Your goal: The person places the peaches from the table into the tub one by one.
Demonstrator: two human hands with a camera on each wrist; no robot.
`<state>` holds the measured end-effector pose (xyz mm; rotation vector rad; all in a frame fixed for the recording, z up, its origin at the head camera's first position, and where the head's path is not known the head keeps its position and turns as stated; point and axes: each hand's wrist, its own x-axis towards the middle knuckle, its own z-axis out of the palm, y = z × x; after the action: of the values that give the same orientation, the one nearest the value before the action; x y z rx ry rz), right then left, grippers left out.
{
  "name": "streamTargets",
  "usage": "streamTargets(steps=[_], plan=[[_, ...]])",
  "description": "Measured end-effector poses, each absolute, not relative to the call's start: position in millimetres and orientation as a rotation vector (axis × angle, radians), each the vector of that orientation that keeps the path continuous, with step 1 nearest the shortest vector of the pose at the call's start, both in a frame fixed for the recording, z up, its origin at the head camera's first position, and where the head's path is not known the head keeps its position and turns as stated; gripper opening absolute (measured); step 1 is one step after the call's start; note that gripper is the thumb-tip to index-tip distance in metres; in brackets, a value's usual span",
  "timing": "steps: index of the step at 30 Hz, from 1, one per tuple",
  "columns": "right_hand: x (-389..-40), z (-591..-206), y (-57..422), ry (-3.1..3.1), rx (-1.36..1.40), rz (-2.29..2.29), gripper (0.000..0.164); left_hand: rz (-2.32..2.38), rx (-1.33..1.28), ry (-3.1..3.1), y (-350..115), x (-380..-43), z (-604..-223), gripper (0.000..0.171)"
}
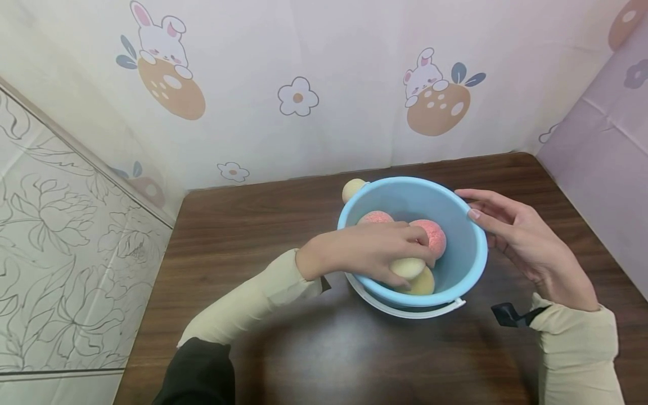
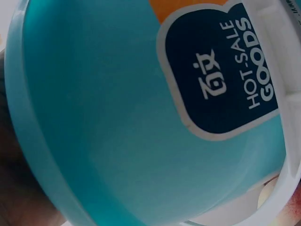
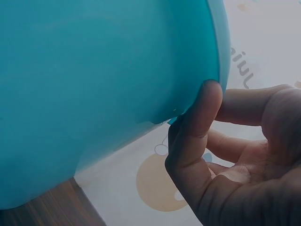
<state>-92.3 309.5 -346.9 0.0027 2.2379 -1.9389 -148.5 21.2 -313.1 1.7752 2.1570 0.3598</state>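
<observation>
A light blue bucket (image 1: 405, 188) with a white handle (image 1: 405, 311) stands on the brown table. Inside it lie two pink-red speckled balls, one (image 1: 434, 236) under my left fingertips and another (image 1: 376, 217) behind my wrist, plus a yellow ball (image 1: 422, 282). My left hand (image 1: 374, 250) reaches in over the near left rim, fingers and thumb curled about a pale yellow rounded piece (image 1: 408, 268). At the right rim my right hand (image 1: 526, 236) pinches the bucket with thumb (image 3: 209, 96) and forefinger. The bucket's wall (image 2: 117, 117) hides my left hand in the left wrist view.
A cream ball (image 1: 352, 189) sits behind the bucket on the left. The patterned wall covering (image 1: 344, 129) rises along the table's back edge (image 1: 283, 181). A purplish panel (image 1: 607, 146) borders the table on the right. The bucket carries a dark label (image 2: 211, 70).
</observation>
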Motion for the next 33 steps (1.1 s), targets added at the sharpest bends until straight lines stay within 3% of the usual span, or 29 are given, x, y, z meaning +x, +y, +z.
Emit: streamTargets(steps=[33], plan=[[-92.7, -344.4, 309.9, 2.174, -0.017, -1.973, 0.049, 0.121, 1.797, 2.096, 30.5, -147.2, -308.7, 0.044]])
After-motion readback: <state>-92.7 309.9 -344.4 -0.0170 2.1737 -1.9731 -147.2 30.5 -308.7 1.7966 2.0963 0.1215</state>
